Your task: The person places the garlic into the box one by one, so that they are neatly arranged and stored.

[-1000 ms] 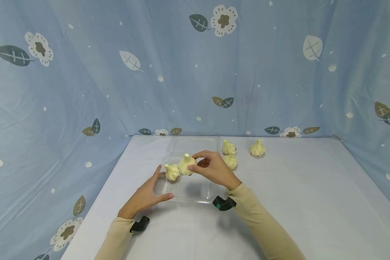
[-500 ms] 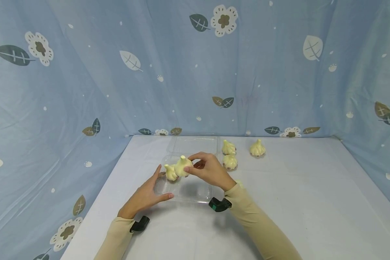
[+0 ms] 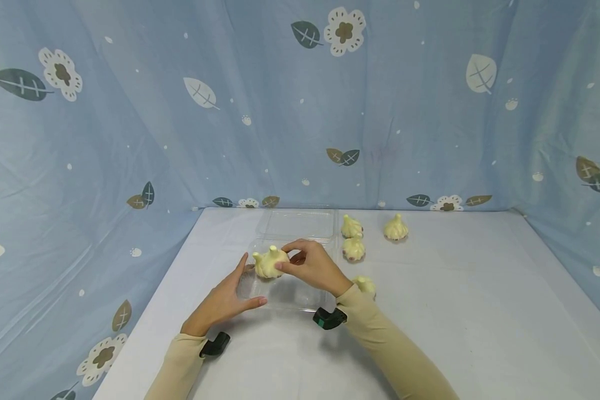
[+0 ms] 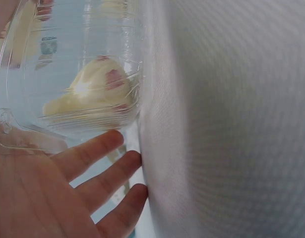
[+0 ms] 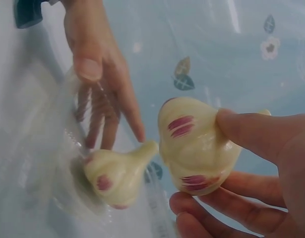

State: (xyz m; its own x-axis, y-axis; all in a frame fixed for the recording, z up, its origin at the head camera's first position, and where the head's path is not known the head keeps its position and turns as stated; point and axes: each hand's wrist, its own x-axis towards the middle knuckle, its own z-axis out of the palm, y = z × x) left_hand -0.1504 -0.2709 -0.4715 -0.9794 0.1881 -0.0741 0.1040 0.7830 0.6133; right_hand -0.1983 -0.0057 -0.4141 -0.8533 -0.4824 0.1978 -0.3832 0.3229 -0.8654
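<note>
My right hand (image 3: 316, 268) pinches a cream garlic bulb (image 5: 197, 148) with purple streaks between thumb and fingers, above the clear plastic container (image 3: 295, 306). Inside that container, at its left end, another garlic bulb (image 4: 100, 89) lies on its side; in the head view the held bulb overlaps it. My left hand (image 3: 225, 300) spreads its straight fingers around the container's left end, thumb along the front side. In the left wrist view these fingers (image 4: 105, 181) reach beneath the clear wall, at or very near it.
The container's hinged lid (image 3: 300, 224) lies open behind it. To the right on the white table are a garlic bulb (image 3: 352, 227) at the back, one in front of it (image 3: 353, 249), one farther right (image 3: 396, 228), and one partly behind my right sleeve (image 3: 365, 285).
My right hand has moved left and slightly down with the garlic bulb, bringing it over the bulb in the container. A bulb behind the right forearm has come into view. The left hand stays still.
</note>
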